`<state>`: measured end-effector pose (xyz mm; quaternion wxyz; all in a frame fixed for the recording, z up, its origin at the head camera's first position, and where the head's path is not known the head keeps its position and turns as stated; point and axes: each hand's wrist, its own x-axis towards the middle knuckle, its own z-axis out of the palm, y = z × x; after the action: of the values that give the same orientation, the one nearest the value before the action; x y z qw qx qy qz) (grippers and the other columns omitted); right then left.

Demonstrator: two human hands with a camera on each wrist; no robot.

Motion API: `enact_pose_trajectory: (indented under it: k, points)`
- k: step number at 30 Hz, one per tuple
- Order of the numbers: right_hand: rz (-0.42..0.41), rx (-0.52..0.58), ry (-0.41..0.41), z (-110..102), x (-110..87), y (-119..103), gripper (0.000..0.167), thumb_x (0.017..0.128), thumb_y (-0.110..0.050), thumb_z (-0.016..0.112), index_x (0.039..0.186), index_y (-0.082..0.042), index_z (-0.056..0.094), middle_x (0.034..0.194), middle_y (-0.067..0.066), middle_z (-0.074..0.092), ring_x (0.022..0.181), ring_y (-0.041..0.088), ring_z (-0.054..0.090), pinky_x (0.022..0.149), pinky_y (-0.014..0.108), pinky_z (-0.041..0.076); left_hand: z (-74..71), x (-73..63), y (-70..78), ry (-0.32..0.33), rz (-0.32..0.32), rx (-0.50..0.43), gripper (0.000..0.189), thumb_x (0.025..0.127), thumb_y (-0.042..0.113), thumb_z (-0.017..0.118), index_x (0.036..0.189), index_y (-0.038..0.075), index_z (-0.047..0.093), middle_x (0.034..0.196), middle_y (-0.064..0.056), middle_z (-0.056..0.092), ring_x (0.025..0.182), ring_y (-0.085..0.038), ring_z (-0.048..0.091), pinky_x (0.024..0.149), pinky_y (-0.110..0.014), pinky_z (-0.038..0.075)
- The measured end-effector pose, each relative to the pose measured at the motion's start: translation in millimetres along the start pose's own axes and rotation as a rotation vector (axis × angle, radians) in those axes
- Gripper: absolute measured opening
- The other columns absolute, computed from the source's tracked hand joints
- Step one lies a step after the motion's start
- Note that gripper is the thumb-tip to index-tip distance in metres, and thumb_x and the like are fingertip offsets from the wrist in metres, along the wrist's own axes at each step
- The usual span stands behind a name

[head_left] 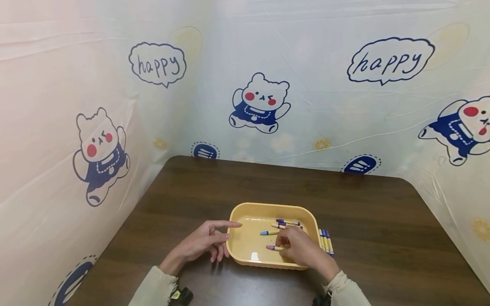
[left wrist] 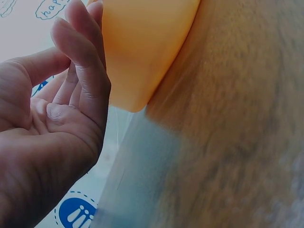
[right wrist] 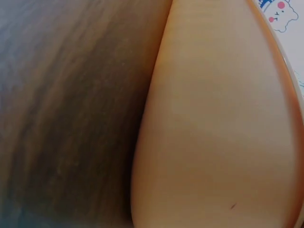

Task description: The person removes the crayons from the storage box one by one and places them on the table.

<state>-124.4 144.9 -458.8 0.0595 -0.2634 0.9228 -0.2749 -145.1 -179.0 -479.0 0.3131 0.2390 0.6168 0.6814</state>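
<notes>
A yellow plastic tray (head_left: 249,263) stands on the table, its outer wall (left wrist: 147,52) also in the left wrist view. My left hand (head_left: 204,240) is at its left end, index finger straight over the rim and thumb tip right at the edge; the other fingers bend loosely below. My right hand (head_left: 300,248) reaches inside over the right half, thumb and fingertips pinching a light-purple crayon (head_left: 270,247). Just beyond these fingers lie a blue crayon (head_left: 268,233) and several others, including a dark purple crayon (head_left: 289,222). The right wrist view shows only the tray's side (right wrist: 213,118), no hand.
Outside the tray's right end, several crayons (head_left: 326,243) lie side by side on the dark wooden table (head_left: 367,212). A printed cloth (head_left: 306,106) hangs behind the table and along both sides.
</notes>
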Motion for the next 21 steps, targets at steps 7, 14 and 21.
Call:
enact_pose_trajectory:
  k: [7, 14, 21]
  points:
    - [0.028, 0.018, 0.002, 2.6, 0.6, 0.8, 0.016, 0.078, -0.003, 0.079, 0.077, -0.014, 0.068, 0.071, -0.011, 0.055, 0.069, 0.007, 0.05, 0.063, 0.024, 0.042, 0.2, 1.0, -1.1, -0.002, -0.002, -0.01, 0.046, 0.103, 0.004, 0.049, 0.147, -0.005, 0.041, 0.076, -0.016, 0.071, 0.053, -0.014, 0.062, 0.044, -0.022, 0.049]
    - [0.037, 0.016, -0.01, 1.3, 0.4, -0.1, 0.015, 0.08, -0.004, 0.08, 0.079, -0.014, 0.069, 0.07, -0.011, 0.055, 0.067, 0.007, 0.049, 0.061, 0.024, 0.041, 0.5, 1.8, -1.0, 0.004, -0.01, -0.001, 0.046, 0.103, 0.004, 0.05, 0.147, -0.005, 0.041, 0.077, -0.024, 0.069, 0.053, -0.015, 0.062, 0.044, -0.023, 0.05]
    - [0.028, 0.019, -0.005, 0.3, 0.3, -0.8, 0.014, 0.08, -0.003, 0.079, 0.079, -0.014, 0.069, 0.071, -0.009, 0.056, 0.067, 0.008, 0.05, 0.06, 0.023, 0.042, 1.3, 1.3, 0.7, 0.009, -0.02, 0.004, 0.046, 0.103, 0.006, 0.051, 0.148, -0.004, 0.041, 0.076, -0.014, 0.071, 0.053, -0.015, 0.062, 0.045, -0.022, 0.05]
